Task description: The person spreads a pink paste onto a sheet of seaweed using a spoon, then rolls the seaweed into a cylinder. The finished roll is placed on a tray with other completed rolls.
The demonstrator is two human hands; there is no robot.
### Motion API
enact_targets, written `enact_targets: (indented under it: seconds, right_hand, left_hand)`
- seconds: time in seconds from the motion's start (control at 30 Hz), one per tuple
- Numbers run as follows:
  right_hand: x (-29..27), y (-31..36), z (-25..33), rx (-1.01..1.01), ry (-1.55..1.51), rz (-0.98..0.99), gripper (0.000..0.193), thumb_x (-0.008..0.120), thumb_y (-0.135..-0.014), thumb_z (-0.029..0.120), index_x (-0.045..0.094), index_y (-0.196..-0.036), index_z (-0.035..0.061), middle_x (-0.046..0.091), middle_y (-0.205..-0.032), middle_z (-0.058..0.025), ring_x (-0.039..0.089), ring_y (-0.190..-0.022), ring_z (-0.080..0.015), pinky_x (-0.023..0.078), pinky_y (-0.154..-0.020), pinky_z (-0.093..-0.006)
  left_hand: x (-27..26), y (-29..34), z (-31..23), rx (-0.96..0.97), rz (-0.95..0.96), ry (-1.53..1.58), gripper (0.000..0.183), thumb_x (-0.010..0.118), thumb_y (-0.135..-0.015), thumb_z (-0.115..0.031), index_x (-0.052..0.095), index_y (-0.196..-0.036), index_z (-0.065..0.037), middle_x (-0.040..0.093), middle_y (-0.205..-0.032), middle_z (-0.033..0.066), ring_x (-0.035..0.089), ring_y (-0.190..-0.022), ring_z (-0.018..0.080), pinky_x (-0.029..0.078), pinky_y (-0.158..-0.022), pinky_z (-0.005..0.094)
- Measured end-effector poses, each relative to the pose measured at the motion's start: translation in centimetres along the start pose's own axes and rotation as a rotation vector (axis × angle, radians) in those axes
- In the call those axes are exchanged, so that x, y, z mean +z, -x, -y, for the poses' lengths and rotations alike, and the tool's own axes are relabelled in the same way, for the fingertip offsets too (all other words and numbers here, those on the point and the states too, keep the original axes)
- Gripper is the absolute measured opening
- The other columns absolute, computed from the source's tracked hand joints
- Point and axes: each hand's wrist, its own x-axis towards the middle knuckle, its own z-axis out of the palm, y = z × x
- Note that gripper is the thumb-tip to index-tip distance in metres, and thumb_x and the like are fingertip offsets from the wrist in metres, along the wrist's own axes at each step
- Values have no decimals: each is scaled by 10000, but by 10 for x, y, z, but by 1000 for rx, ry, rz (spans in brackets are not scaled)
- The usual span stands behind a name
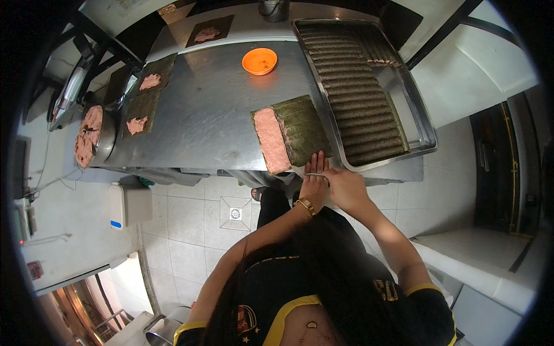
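Note:
A dark green seaweed sheet (306, 118) lies near the table's front edge. A smooth band of pink paste (271, 138) covers its left side. My left hand (315, 177), with a gold band at the wrist, reaches the sheet's near edge, fingers stretched out. Beside it, my right hand (345, 187) is closed on a thin metal utensil (314, 174) that crosses over the left fingers. Its working end is hard to make out, so I cannot tell whether it is a spatula or a spoon.
Dark seaweed rolls (355, 95) lie in rows in a metal tray (424, 124) on the right. An orange bowl (259, 61) stands farther back. At left are a bowl of pink paste (89, 135) and seaweed sheets (142, 109) topped with paste. A white bin (130, 206) stands below.

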Motion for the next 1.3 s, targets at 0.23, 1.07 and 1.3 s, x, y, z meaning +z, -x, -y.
enact_targets:
  seconds: [0.23,1.07,1.3]
  right_hand:
    - [8,-43,-19,-15,-245,-368,213,530,-831,75,646,-1008,56,657,-940,-157,640,-826,-343,520,-708,-448]
    - [37,-96,6,-37,-95,-377,404,481,-794,-10,544,-1192,20,546,-959,-164,599,-845,-343,499,-726,-428]
    - [67,-83,25,-130,95,-295,394,497,-824,73,496,-1204,-29,542,-959,-159,607,-849,-308,509,-703,-399]
  left_hand:
    - [-22,8,12,353,134,330,525,481,-812,-92,407,-1322,11,348,-1428,201,312,-1345,341,211,-1139,451]
    - [-91,112,144,-202,-173,697,312,550,-793,4,624,-1088,-63,647,-1083,111,620,-983,304,508,-851,366]
    - [-93,80,172,-193,-237,832,312,554,-775,40,637,-1067,-34,661,-1040,132,654,-926,269,511,-812,323]
